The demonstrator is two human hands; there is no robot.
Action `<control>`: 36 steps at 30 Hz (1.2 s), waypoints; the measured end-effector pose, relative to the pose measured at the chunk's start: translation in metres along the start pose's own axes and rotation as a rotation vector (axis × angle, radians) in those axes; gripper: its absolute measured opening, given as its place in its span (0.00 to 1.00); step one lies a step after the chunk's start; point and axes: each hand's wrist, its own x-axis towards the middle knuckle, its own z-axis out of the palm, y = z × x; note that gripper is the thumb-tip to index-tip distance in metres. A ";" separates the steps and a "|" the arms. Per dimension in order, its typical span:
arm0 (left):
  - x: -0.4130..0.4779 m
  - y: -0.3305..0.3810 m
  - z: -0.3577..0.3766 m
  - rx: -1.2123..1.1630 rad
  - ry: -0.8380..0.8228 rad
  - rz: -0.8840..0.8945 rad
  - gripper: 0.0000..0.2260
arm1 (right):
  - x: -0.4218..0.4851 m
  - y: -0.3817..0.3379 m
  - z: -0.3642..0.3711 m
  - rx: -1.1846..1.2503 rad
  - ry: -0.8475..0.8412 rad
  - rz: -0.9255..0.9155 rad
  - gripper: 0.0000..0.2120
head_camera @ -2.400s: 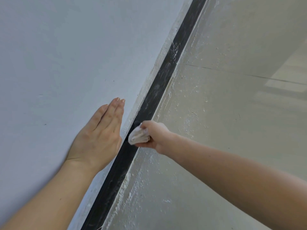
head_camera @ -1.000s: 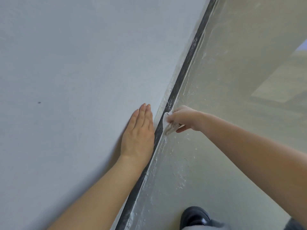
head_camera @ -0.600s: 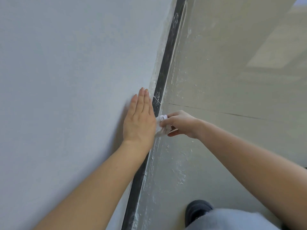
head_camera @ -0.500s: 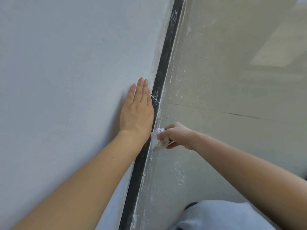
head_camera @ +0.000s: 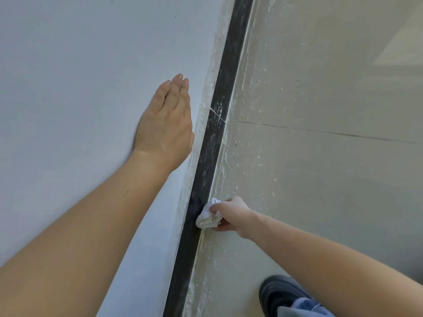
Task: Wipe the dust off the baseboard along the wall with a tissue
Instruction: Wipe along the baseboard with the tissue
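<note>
Right hand (head_camera: 231, 215) grips a crumpled white tissue (head_camera: 208, 216), fingers curled round it, pressing the wad against the black baseboard (head_camera: 207, 161) where it meets the floor (head_camera: 309, 179). Left hand (head_camera: 167, 124) lies flat on the pale wall (head_camera: 80, 88) just beside the baseboard and farther along it, fingers straight and together, holding nothing. Baseboard shows grey dust smears and a white scratch beside the left hand. Floor is pale, speckled with white flecks near the baseboard. A black shoe (head_camera: 278, 294) and a blue trouser cuff (head_camera: 304, 305) sit at the lower right.
</note>
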 end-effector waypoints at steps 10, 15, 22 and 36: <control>-0.004 0.003 0.004 0.088 0.048 0.014 0.27 | -0.007 -0.084 -0.009 0.237 0.054 -0.142 0.05; -0.003 0.001 0.004 0.119 0.044 0.011 0.27 | -0.004 -0.098 -0.036 0.582 0.024 -0.340 0.13; -0.003 0.003 0.006 0.117 0.049 0.018 0.26 | 0.000 -0.003 -0.026 0.207 -0.097 -0.087 0.13; -0.003 0.003 0.005 0.037 0.007 0.012 0.27 | -0.011 -0.039 0.008 0.272 -0.098 -0.010 0.12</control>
